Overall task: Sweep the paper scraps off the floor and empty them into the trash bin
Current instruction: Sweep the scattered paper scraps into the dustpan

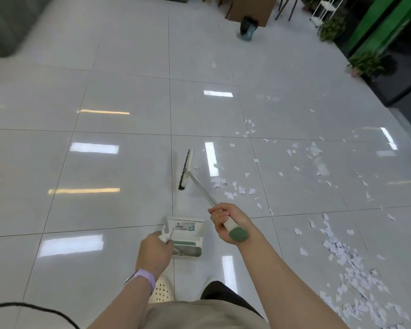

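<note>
My right hand [227,221] grips the white and green end of a broom handle. The metal shaft runs up and left to the broom head [185,170], whose dark bristles sit on the floor left of the scraps. My left hand [155,251] holds the handle of a white dustpan [186,236] standing on the tiles between my hands. White paper scraps [351,269] lie thick at the lower right and thinner around the middle right [240,188]. A dark trash bin [247,28] stands far off at the top.
Potted plants [365,62] and a green-framed wall line the right side. A brown cabinet [252,7] and chair legs stand at the back. A grey sofa [5,24] is at the upper left. A black cable [33,309] crosses the lower left.
</note>
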The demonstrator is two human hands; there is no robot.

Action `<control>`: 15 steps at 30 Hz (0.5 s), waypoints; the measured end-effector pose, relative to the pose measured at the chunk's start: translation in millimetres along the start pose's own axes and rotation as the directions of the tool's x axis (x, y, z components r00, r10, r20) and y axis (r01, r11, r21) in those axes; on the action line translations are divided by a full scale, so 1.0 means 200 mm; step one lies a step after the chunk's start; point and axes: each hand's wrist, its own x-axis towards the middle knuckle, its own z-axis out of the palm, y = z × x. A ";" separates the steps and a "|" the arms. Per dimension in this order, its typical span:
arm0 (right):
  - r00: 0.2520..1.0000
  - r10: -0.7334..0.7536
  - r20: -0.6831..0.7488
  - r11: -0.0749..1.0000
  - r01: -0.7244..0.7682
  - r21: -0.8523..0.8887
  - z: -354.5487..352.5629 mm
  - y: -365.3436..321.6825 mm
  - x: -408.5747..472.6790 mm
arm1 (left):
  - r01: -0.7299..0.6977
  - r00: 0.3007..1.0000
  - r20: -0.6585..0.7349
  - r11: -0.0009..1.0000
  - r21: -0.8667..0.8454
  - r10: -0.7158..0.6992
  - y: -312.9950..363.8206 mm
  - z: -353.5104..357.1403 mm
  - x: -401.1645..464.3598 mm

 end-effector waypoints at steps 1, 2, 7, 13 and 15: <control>1.000 0.000 0.014 1.000 0.000 0.014 0.04 -0.01 0.02 | -0.031 0.999 0.013 0.999 0.031 0.030 0.01 -0.02 0.02; 1.000 -0.003 0.027 1.000 0.002 0.028 0.09 -0.02 0.04 | -0.057 0.998 0.027 0.995 0.084 0.055 0.02 -0.04 0.04; 0.997 -0.035 0.069 0.996 0.029 0.083 0.24 -0.09 0.20 | -0.157 0.987 0.041 0.923 0.350 0.153 0.11 -0.06 0.18; 0.998 -0.043 0.041 0.972 0.033 0.232 0.20 -0.36 0.45 | -0.068 0.991 -0.093 0.957 0.284 0.098 0.27 -0.13 0.50; 0.992 -0.068 -0.104 0.977 0.087 0.194 0.10 -0.52 0.50 | -0.043 0.992 -0.102 0.958 0.284 0.074 0.35 -0.16 0.64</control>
